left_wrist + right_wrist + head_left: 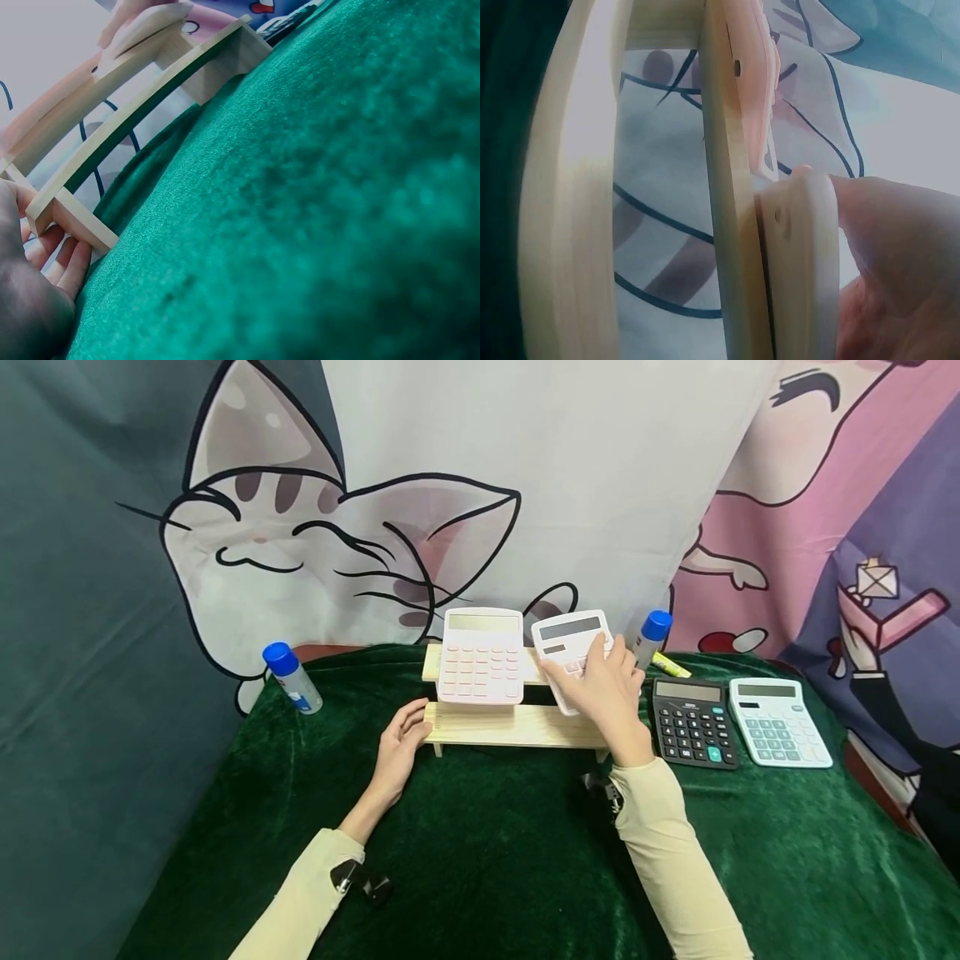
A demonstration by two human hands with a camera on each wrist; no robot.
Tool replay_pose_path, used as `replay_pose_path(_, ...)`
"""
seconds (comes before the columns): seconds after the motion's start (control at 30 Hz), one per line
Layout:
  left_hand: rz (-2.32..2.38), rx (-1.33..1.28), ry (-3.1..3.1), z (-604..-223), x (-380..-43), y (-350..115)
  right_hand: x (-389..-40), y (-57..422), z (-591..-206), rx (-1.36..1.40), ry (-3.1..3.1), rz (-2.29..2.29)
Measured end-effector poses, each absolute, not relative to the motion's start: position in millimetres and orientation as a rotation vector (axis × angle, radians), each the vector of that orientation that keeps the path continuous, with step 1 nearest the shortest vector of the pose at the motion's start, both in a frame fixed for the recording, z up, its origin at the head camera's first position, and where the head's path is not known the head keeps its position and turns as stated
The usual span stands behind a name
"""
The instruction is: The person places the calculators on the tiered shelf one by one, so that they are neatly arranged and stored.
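Observation:
A two-tier wooden stand [480, 727] stands on the green cloth. My left hand [399, 747] grips its left end; in the left wrist view, fingers [71, 266] reach behind the end piece. On the upper tier sits a white calculator [482, 647] with pink-edged keys, screen facing me. My right hand [606, 685] grips a similar white calculator [572, 629] with a dark screen, tilted, at the upper tier's right part. In the right wrist view, this calculator [802, 277] lies close against the upper shelf board [731, 187]. Its lower keys are hidden under my hand.
Right of the stand lie a black calculator [693, 722] and a white calculator [780, 722] with pale green keys. A blue-capped bottle [292, 677] is at the left; another blue-capped bottle [651, 639] and a yellow object [670, 666] are behind my right hand. A printed curtain [600, 460] hangs behind.

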State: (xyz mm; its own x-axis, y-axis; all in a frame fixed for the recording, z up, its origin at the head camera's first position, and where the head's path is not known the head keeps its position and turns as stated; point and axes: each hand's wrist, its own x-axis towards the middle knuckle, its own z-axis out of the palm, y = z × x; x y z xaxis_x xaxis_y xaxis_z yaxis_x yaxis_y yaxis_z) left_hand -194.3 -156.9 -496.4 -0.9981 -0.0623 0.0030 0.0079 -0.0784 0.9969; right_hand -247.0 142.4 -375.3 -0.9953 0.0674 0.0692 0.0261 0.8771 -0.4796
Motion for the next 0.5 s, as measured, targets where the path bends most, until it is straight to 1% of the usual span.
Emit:
replay_pose_path(0.13,-2.306,0.061,-2.099,-495.4,-194.6,-153.3,-235.3,158.3,-377.1,0.104,-2.892,0.792)
replay_pose_path(0.3,-2.327,0.057,-2.083,-495.7,-196.2,-154.0,-224.5,181.3,-375.8,0.500,-2.781,0.748)
replay_pose_path(0.37,-2.325,0.059,-2.083,-496.1,-196.7,-156.2,-223.6,186.4,-375.8,0.619,-2.773,0.733)
replay_pose_path(0.5,-2.318,0.077,-2.098,-495.9,-195.8,-159.7,-224.7,188.6,-378.4,0.717,-2.799,0.747)
